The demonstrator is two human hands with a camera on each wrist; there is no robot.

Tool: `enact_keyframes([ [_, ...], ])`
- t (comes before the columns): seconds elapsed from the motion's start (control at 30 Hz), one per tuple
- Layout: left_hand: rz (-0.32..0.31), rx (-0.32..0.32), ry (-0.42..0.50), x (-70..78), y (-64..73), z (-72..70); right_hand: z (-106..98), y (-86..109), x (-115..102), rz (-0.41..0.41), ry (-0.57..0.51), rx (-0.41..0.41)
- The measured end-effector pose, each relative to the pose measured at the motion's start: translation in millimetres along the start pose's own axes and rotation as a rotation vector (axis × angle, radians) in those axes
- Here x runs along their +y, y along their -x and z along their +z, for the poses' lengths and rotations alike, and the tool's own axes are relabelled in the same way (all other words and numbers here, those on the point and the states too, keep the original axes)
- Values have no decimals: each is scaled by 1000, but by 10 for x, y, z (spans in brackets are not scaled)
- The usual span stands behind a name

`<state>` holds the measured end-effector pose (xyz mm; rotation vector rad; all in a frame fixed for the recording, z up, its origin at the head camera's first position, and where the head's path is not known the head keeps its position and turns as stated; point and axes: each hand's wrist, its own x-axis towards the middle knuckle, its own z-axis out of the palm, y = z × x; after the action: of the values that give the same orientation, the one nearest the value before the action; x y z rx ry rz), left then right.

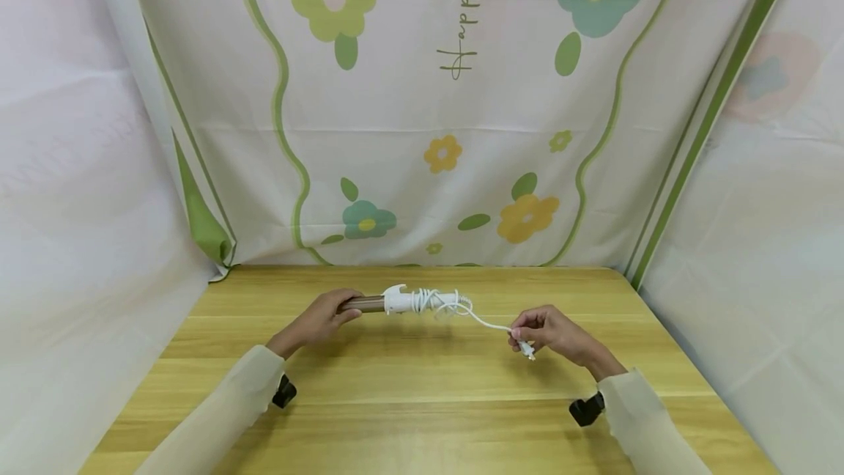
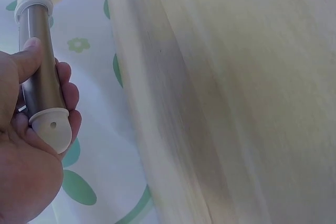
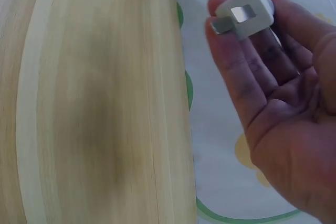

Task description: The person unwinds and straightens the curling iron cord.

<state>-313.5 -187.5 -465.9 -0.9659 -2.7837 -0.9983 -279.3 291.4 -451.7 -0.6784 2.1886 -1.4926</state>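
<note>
My left hand [image 1: 327, 315] grips the brown metal barrel [image 2: 39, 30] of a curling iron [image 1: 400, 303], which lies sideways in the head view. In the left wrist view, the barrel's white end cap [image 2: 54, 129] sits in my palm, fingers curled behind. White cord [image 1: 428, 300] winds in several loops around the white handle, past the small clip lever. A free length of that cord stretches rightward to my right hand [image 1: 550, 332], whose thumb and fingertips pinch it right at the plug [image 1: 527, 350]. Two flat metal prongs [image 3: 242, 13] stick out of the white plug in the right wrist view.
Below both hands spreads a wood-grain table [image 1: 422, 372]. Flower-printed cloth [image 1: 395, 108] hangs behind its far edge, and pale cloth walls [image 1: 758, 240] stand at both sides. Black wrist devices [image 1: 587, 410] show beneath the cream sleeves [image 1: 649, 416].
</note>
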Motion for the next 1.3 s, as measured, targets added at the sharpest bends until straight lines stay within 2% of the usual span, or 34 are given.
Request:
enact_keyframes([
  [0.17, -11, 3, 28, 3, -1, -22, 20, 1, 35, 74, 83, -48],
  [0.33, -15, -2, 55, 1, 7, -46, 34, 13, 61, 147, 169, -28],
  [0.5, -21, -3, 62, -15, 10, -51, 12, 32, 119, 190, 267, 61],
  [0.77, -16, -10, 77, -38, 16, -45, -47, 59, 285, 174, 489, 238],
  [1.1, -23, -22, 86, -27, 16, -37, -114, 112, 381, 165, 639, 314],
  [1.3, -16, -23, 82, -26, -3, -18, -91, 96, 398, 210, 669, 344],
])
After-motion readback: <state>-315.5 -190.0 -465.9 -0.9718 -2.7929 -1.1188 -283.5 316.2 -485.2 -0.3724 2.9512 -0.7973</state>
